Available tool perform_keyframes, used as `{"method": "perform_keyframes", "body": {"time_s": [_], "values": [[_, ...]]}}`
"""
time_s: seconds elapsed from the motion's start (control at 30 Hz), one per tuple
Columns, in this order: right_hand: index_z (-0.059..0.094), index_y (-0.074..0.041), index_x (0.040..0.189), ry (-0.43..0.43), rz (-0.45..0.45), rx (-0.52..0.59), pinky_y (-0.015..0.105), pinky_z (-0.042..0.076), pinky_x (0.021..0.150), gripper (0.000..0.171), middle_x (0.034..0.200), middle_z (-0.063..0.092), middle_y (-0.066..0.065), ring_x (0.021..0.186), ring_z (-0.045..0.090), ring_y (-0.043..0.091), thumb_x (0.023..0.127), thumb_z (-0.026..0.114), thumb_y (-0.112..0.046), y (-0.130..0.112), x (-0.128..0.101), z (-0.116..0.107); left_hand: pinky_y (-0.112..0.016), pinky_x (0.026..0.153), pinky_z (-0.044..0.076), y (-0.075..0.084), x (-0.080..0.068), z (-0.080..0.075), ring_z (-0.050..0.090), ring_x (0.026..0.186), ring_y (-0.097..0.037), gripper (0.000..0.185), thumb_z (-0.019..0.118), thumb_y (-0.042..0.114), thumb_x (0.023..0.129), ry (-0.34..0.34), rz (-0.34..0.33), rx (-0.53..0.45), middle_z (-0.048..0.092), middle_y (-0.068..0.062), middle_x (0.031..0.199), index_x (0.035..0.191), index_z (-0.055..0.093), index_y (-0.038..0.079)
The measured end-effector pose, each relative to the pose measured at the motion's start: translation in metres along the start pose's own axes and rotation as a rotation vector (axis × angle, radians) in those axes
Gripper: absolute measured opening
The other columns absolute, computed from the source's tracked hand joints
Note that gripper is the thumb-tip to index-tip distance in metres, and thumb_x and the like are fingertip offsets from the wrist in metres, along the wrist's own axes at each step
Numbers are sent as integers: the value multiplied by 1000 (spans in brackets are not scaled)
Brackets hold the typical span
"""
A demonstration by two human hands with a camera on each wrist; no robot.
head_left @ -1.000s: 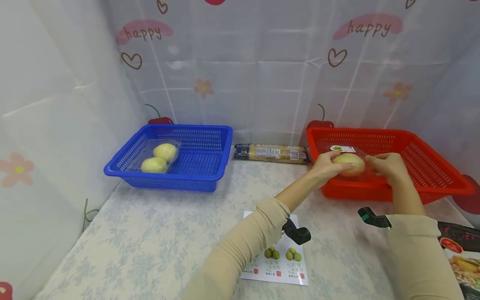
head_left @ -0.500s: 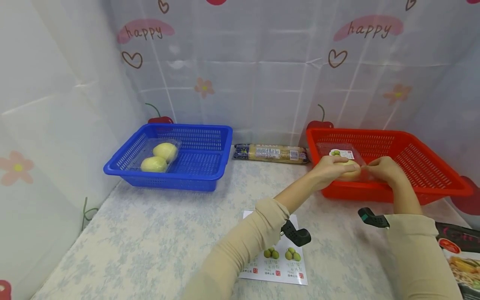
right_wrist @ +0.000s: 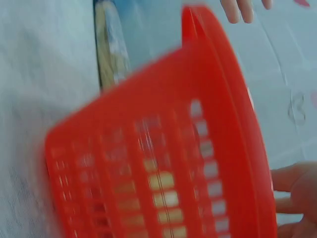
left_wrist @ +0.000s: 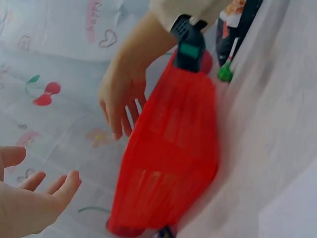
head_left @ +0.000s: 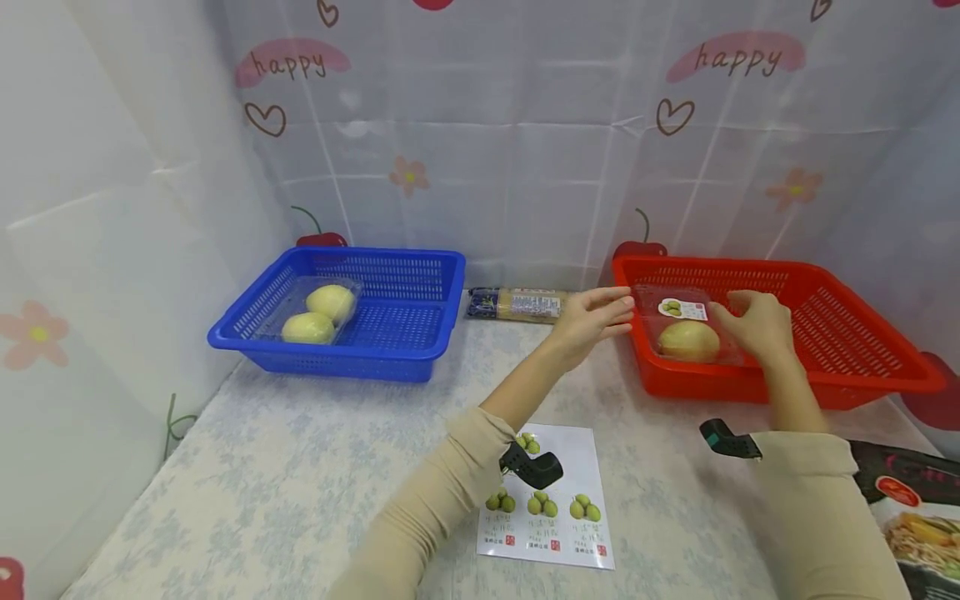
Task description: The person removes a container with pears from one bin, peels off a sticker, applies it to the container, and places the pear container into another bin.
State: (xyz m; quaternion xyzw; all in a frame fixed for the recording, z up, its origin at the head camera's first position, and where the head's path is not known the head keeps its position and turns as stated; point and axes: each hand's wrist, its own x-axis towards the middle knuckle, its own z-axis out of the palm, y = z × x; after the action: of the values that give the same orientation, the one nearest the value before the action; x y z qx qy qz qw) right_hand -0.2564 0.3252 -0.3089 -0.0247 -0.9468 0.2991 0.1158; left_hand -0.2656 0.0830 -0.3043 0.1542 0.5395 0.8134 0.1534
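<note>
clear pear pack [head_left: 687,333] sits in red basket [head_left: 862,367], front-left corner. left hand [head_left: 588,317] and right hand [head_left: 753,325] flank it — fingers spread, gripping nothing.

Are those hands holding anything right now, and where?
Nothing is held: the left hand is open outside the red plastic basket, the right hand open beside the clear plastic pear box.

left hand [head_left: 592,321] open, fingers spread, right hand [head_left: 753,325] open, relaxed
</note>
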Motion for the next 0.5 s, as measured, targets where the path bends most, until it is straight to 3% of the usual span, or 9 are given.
{"method": "perform_keyframes", "body": {"time_s": [0.17,0.33,0.5], "values": [[49,11,128,91,-163,102,58,44,87,49,122,53,34,107,50,48,96,51,-26,-34,2,21,-48,100,40,23,-14,-36,49,120,-43,38,49,-2,95,12,53,-13,49,-32,129,132,45,-11],[51,7,129,55,-251,185,56,46,88,46,119,57,30,105,54,44,95,53,-24,-66,4,44,-45,101,41,46,-30,-68,48,122,-40,41,48,2,97,35,99,-25,47,-32,131,136,41,-9],[55,8,123,11,-371,269,51,50,83,40,113,61,28,98,62,41,92,58,-16,-98,15,74,-41,100,43,66,-48,-103,49,122,-36,41,49,5,97,120,155,42,49,-28,131,136,42,-6]]}}
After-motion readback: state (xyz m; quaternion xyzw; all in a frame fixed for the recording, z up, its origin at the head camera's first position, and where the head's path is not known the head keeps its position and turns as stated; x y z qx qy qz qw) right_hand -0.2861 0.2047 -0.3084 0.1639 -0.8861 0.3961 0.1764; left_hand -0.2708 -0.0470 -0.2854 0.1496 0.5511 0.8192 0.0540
